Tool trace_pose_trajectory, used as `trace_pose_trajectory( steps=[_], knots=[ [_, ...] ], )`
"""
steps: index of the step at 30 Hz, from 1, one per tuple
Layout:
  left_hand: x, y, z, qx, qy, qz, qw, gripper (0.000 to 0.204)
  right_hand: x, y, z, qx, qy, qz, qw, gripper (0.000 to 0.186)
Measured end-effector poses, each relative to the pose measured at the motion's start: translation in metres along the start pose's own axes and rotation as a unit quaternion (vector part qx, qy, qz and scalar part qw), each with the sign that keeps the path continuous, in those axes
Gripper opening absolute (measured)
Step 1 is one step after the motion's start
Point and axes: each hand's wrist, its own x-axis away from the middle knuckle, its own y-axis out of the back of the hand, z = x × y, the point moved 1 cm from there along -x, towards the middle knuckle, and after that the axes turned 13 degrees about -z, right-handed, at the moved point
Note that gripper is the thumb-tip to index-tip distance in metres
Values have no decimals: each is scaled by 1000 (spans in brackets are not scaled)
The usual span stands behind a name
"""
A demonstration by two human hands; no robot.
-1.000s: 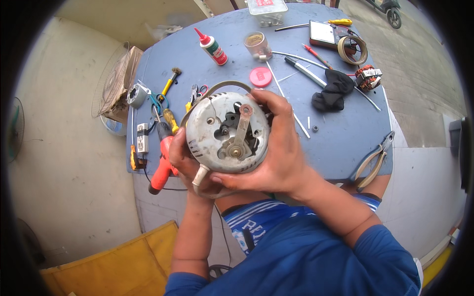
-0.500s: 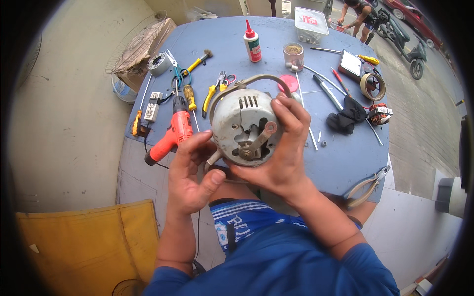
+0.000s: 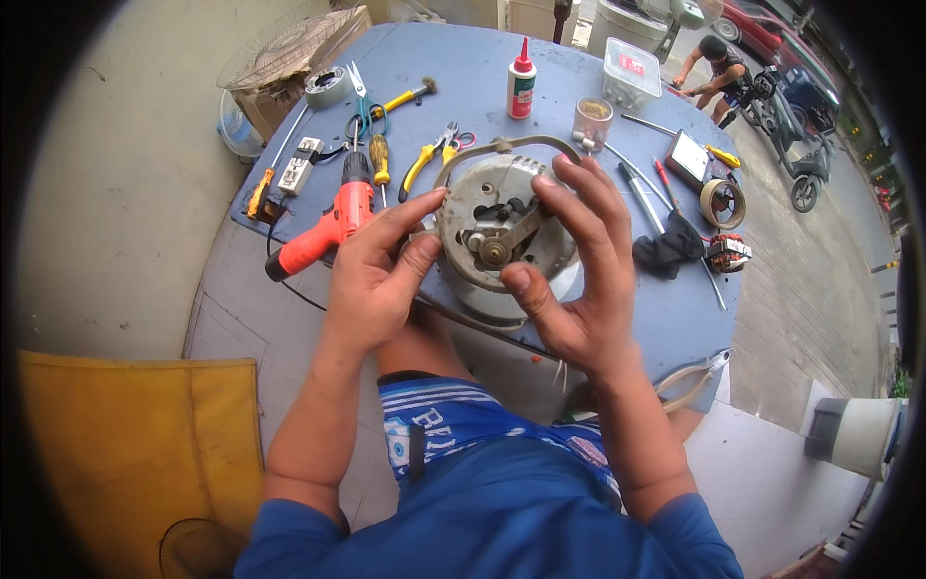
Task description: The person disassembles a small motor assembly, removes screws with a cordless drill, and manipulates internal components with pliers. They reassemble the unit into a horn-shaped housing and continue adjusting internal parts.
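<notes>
A round grey metal fan motor housing [image 3: 470,273] stands at the table's near edge, its openwork face tilted up toward me. A flat metal crank arm [image 3: 521,232] runs from the hub near the middle of that face to the upper right. Over its top arches a curved handle-like bracket [image 3: 503,147]. My left hand [image 3: 378,289] pinches the left rim between fingers and thumb. My right hand [image 3: 588,275] spans the right side, fingertips at the upper rim and thumb at the lower rim. The housing's back and underside are hidden.
Left of the motor lie an orange drill [image 3: 333,224], a yellow-handled screwdriver [image 3: 380,159], yellow pliers [image 3: 424,164] and scissors [image 3: 363,104]. Beyond stand a glue bottle [image 3: 521,89] and a plastic tub [image 3: 632,72]. At right are a black cloth [image 3: 668,248], a copper-wound coil [image 3: 728,253] and large pliers [image 3: 696,379].
The motor has come down and nearer, its face tipping upward. My left fingers have closed onto its left rim, while my right hand has loosened and shifted round the right side.
</notes>
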Motion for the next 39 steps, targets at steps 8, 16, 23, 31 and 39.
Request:
trace_pose_trajectory(
  steps=[8, 16, 23, 31, 39],
  knots=[
    [6, -1, 11, 101, -30, -12, 994, 34, -8, 1, 4, -67, -40, 60, 995, 65],
    [6, -1, 29, 59, -28, -31, 997, 41, 1, -21, -12, -37, 94, 30, 994, 109],
    [8, -3, 23, 0, -27, -53, 998, 41, 10, -24, -21, -65, 72, 3, 995, 119],
    [17, -19, -10, 94, 12, -28, 995, 29, 18, -23, -24, -46, -1, -75, 996, 123],
    [6, -29, -1, 120, -56, -112, 985, 24, 23, -33, -9, -23, -5, -102, 995, 124]
  ],
)
